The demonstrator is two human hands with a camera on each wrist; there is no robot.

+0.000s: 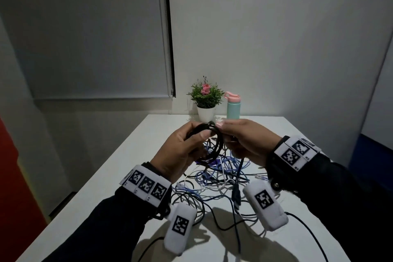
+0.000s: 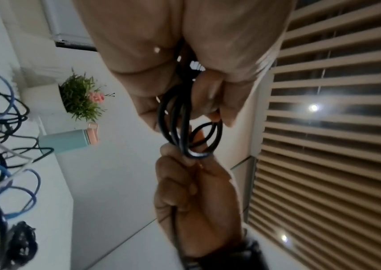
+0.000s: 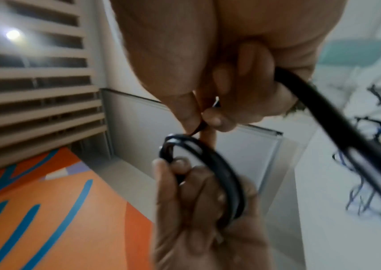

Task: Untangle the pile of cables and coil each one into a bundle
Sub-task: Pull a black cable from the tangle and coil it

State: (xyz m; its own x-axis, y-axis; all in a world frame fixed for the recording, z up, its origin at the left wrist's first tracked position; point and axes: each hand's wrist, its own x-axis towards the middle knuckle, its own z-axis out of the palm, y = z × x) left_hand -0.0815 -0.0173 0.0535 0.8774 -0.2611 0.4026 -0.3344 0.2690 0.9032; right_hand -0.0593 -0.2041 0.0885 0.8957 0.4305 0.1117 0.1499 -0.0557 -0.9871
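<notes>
A black cable coil (image 1: 210, 144) of a few loops is held above the table between both hands. My left hand (image 1: 187, 149) grips the coil's left side, thumb across the loops. My right hand (image 1: 240, 140) pinches the same black cable at the coil's top, and the loose end with its plug (image 1: 236, 194) hangs down from that hand. In the left wrist view the black cable coil (image 2: 185, 127) runs from my left hand's fingers (image 2: 219, 102) to the right hand below. In the right wrist view the black cable coil (image 3: 222, 175) sits in the left hand. Under the hands lies the tangled pile of cables (image 1: 214, 178), blue, white and black.
The white table (image 1: 110, 176) carries a potted plant (image 1: 205, 98) and a teal bottle with a pink lid (image 1: 232, 105) at its far edge. Behind are a window blind and a grey wall. Loose cable strands reach toward the table's near edge.
</notes>
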